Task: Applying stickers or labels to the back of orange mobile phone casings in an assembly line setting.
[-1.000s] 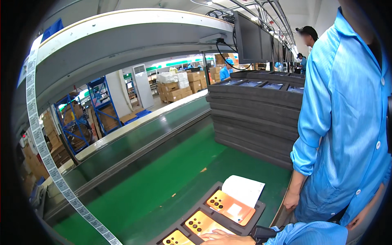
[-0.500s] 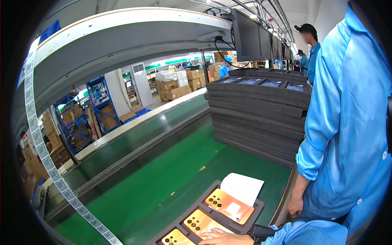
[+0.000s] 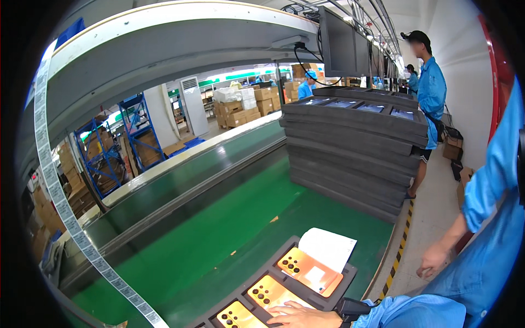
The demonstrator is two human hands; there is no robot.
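My right hand [image 3: 298, 315], with a dark band at the wrist, lies with its fingers stretched out over the lower part of an orange smartphone [image 3: 268, 291] with several camera lenses. That phone sits in a dark foam tray [image 3: 328, 305] on the green belt. Beside it in the same tray are a second orange phone [image 3: 310, 271] with a pale square on its back and a third orange phone [image 3: 239, 317], cut off by the lower edge. A white paper sheet [image 3: 328, 249] rests at the tray's far end. My left hand is out of view.
A tall stack of dark foam trays [image 3: 350, 153] stands farther along the green belt [image 3: 219, 246]. A strip of printed labels [image 3: 82, 240] hangs at left. A person in a blue smock is close at right, one hand [image 3: 435, 259] lowered. Monitors [image 3: 342, 46] hang overhead.
The nearby person at right has shifted farther right, uncovering the walkway and another worker beyond. My right hand stays on the middle phone. The view has shifted slightly.
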